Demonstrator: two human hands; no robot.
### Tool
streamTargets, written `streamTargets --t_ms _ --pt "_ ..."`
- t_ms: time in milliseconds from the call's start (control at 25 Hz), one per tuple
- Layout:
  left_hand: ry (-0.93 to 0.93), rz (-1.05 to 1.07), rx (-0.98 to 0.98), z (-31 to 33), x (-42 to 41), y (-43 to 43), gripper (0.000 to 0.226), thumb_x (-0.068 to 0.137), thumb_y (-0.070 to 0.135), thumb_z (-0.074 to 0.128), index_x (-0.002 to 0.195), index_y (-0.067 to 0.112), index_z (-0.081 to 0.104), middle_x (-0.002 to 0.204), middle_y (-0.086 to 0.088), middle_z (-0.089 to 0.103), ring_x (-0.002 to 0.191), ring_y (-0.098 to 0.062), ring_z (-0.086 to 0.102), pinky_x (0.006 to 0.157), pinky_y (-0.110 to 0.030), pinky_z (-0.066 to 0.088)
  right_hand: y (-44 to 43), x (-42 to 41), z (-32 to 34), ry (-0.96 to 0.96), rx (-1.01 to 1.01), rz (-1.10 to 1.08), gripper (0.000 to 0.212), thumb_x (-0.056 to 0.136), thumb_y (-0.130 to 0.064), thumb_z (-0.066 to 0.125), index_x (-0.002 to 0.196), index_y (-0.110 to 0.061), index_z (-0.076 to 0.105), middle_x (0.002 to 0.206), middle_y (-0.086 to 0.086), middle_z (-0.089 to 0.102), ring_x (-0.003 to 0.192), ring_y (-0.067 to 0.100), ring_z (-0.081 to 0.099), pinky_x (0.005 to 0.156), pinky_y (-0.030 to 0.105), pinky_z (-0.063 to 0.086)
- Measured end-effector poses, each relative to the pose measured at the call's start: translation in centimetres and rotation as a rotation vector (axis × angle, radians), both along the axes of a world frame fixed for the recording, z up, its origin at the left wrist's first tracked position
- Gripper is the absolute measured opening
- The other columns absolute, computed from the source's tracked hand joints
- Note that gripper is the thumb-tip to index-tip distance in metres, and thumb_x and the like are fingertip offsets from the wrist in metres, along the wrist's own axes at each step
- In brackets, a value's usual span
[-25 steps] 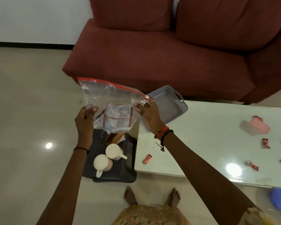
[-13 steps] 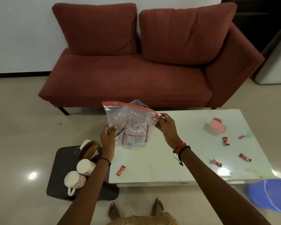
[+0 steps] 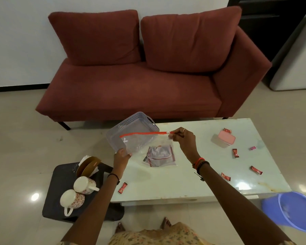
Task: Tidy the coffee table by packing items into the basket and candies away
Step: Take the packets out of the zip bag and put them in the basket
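A clear zip bag (image 3: 145, 145) with a red zip strip hangs low over the white coffee table (image 3: 193, 174), its bottom resting on the tabletop with folded smaller bags (image 3: 159, 155) inside. My right hand (image 3: 182, 140) pinches the bag's right top corner. My left hand (image 3: 122, 157) grips its lower left edge. The grey perforated basket (image 3: 127, 126) sits tilted on the table's far left corner, behind the bag. Several red-wrapped candies lie on the table, one (image 3: 122, 187) near the front left, others (image 3: 225, 176) (image 3: 256, 170) (image 3: 235, 153) to the right.
A pink-lidded container (image 3: 223, 138) stands at the table's right. Beside the table on the left, a dark stool (image 3: 60, 188) carries two floral mugs (image 3: 72, 198) and a brown holder (image 3: 87, 166). A blue bucket (image 3: 293, 209) is on the floor at right. A red sofa (image 3: 140, 82) stands behind.
Both hands have lowered the zip bag from in front of me down onto the table beside the basket. The view has pulled back and up, so the whole sofa shows.
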State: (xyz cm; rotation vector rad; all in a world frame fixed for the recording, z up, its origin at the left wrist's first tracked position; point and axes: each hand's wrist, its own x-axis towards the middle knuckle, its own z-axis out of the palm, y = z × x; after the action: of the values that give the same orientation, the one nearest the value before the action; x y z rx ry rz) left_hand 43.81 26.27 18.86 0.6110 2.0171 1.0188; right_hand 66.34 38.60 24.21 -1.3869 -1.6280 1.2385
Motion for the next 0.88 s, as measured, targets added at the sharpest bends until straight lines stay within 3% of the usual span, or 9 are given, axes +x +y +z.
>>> streamTargets --t_ms 120,240,360,480,560,680,880 --pt "0.272 0.035 0.033 0.9 0.6 0.7 0.039 0.091 0.010 0.054 0.128 -0.001 0.046 0.130 -0.022 0.049 0.119 -0.033 0.049 0.098 -0.038 0.044 0.2 0.6 -0.4 -0.055 0.016 0.084 0.014 0.086 0.005 0.059 0.092 0.001 0.071 0.086 0.017 0.075 0.073 0.015 0.068 0.070 0.014 0.056" --pt "0.536 -0.248 0.273 2.6 2.8 2.8 0.027 0.090 0.011 0.057 0.115 0.004 0.060 0.121 -0.016 0.062 0.113 -0.028 0.058 0.098 -0.041 0.050 0.4 1.0 -0.6 -0.124 0.072 0.155 0.016 0.087 0.005 0.056 0.090 0.000 0.070 0.087 0.017 0.074 0.081 0.024 0.067 0.077 0.028 0.053" --pt "0.757 -0.529 0.360 3.7 5.9 5.0 0.033 0.084 0.025 0.065 0.116 0.016 0.063 0.117 -0.005 0.067 0.111 -0.021 0.060 0.102 -0.047 0.043 0.5 1.1 -0.7 -0.211 0.135 0.192 0.008 0.088 -0.004 0.062 0.089 -0.002 0.070 0.095 0.015 0.069 0.087 0.025 0.063 0.076 0.026 0.048" --pt "0.954 -0.720 0.247 3.8 8.3 6.9 0.035 0.087 0.038 0.058 0.119 0.024 0.061 0.119 0.001 0.068 0.113 -0.016 0.060 0.109 -0.049 0.026 0.5 1.2 -0.7 -0.249 0.183 0.187 0.013 0.090 -0.005 0.060 0.094 0.000 0.072 0.098 0.017 0.065 0.088 0.027 0.061 0.068 0.012 0.041" --pt "1.011 -0.747 0.180 3.8 8.9 7.7 0.035 0.089 0.043 0.053 0.118 0.024 0.062 0.118 0.002 0.069 0.111 -0.014 0.060 0.112 -0.049 0.021 0.6 1.4 -0.8 -0.282 0.214 0.202 0.016 0.092 -0.002 0.056 0.097 0.002 0.070 0.099 0.019 0.065 0.087 0.029 0.061 0.066 0.011 0.041" --pt "1.001 -0.718 0.238 4.6 9.3 8.6 0.033 0.090 0.045 0.051 0.112 0.024 0.064 0.114 0.003 0.070 0.108 -0.012 0.062 0.113 -0.050 0.019 0.9 1.7 -0.5 -0.314 0.237 0.226 0.016 0.093 0.004 0.050 0.098 0.005 0.066 0.102 0.023 0.062 0.087 0.034 0.062 0.073 0.025 0.049" --pt "0.996 -0.707 0.251 5.7 9.9 9.6 0.030 0.089 0.045 0.052 0.100 0.020 0.064 0.106 0.002 0.072 0.102 -0.013 0.064 0.111 -0.053 0.022 1.3 2.0 -0.4 -0.324 0.232 0.243 0.016 0.091 0.011 0.047 0.097 0.004 0.059 0.103 0.022 0.059 0.078 0.026 0.060 0.062 0.006 0.044"
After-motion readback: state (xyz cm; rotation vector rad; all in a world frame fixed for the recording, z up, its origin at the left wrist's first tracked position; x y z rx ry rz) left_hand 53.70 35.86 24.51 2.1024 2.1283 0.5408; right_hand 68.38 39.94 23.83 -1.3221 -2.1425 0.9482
